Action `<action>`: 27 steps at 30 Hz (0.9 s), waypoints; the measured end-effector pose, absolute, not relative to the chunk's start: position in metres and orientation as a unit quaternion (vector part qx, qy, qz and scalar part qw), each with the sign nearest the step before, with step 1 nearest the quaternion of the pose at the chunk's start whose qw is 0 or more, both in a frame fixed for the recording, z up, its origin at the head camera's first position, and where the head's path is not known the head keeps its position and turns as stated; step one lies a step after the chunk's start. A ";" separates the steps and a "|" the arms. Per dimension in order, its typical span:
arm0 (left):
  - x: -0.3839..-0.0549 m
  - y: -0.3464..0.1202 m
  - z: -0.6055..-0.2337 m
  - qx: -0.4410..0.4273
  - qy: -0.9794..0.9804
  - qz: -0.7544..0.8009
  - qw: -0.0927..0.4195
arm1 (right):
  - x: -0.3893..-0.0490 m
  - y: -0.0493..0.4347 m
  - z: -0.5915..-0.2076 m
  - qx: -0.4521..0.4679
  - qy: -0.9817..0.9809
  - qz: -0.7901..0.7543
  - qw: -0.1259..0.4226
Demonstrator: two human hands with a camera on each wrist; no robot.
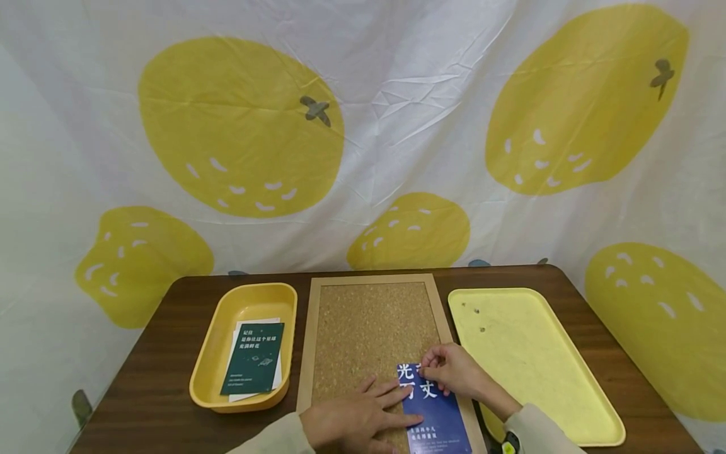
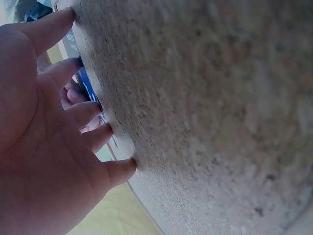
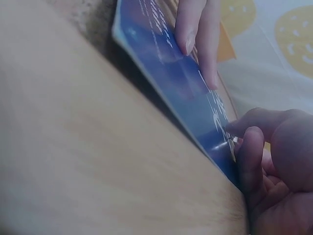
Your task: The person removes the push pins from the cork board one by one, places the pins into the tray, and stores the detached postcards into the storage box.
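Observation:
A blue card (image 1: 439, 413) with white lettering lies on the lower right part of the cork board (image 1: 374, 328), partly over its wooden frame. My left hand (image 1: 363, 413) is spread flat, its fingertips resting on the card and the cork; in the left wrist view, the fingertips (image 2: 128, 169) press against the cork surface. At the card's top edge, my right hand (image 1: 450, 371) pinches a small shiny pin (image 3: 234, 140) between thumb and forefinger. Only a glint of the pin shows. In the right wrist view, the card's near edge stands slightly off the board's frame (image 3: 98, 161).
To the left stands a yellow basin (image 1: 207, 369) holding a dark green card (image 1: 255, 359) over white ones. On the right, a pale yellow tray (image 1: 533, 359) bears several tiny pins (image 1: 477, 311) near its far left corner. A lemon-print curtain (image 1: 391, 145) hangs behind the table (image 1: 147, 378).

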State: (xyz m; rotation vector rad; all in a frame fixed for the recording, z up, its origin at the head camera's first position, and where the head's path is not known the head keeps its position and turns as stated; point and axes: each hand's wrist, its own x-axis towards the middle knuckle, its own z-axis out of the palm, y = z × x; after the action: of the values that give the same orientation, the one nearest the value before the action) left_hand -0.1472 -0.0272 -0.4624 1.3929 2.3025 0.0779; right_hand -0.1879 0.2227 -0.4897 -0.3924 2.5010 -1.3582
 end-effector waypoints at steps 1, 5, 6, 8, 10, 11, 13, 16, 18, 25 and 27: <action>-0.147 -0.027 -0.462 0.504 0.834 0.028 0.224 | -0.188 0.223 -0.490 -0.138 0.862 -0.468 0.136; -0.147 -0.027 -0.462 0.503 0.834 0.027 0.225 | -0.192 0.226 -0.489 -0.152 0.858 -0.467 0.154; -0.147 -0.027 -0.462 0.504 0.834 0.025 0.224 | -0.193 0.227 -0.489 -0.156 0.855 -0.467 0.161; -0.147 -0.027 -0.463 0.504 0.834 0.025 0.223 | -0.194 0.229 -0.489 -0.163 0.850 -0.472 0.171; -0.148 -0.027 -0.463 0.504 0.834 0.025 0.226 | -0.196 0.230 -0.489 -0.164 0.844 -0.477 0.179; -0.148 -0.027 -0.463 0.503 0.833 0.025 0.228 | -0.196 0.230 -0.489 -0.162 0.843 -0.479 0.184; -0.149 -0.027 -0.464 0.504 0.832 0.023 0.230 | -0.196 0.230 -0.488 -0.160 0.841 -0.482 0.187; -0.150 -0.027 -0.464 0.502 0.832 0.022 0.233 | -0.196 0.230 -0.487 -0.160 0.838 -0.487 0.189; -0.150 -0.027 -0.464 0.503 0.832 0.021 0.232 | -0.196 0.229 -0.485 -0.161 0.835 -0.491 0.190; -0.149 -0.026 -0.463 0.501 0.834 0.026 0.230 | -0.197 0.232 -0.485 -0.159 0.826 -0.498 0.210; -0.149 -0.026 -0.463 0.501 0.834 0.024 0.230 | -0.198 0.233 -0.486 -0.160 0.822 -0.502 0.216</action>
State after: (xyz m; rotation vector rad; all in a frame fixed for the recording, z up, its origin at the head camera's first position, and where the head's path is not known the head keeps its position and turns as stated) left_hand -0.1491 -0.0264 -0.4628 1.3787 2.2953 0.0674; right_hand -0.1979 0.2330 -0.4857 -0.4428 2.2794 -1.3911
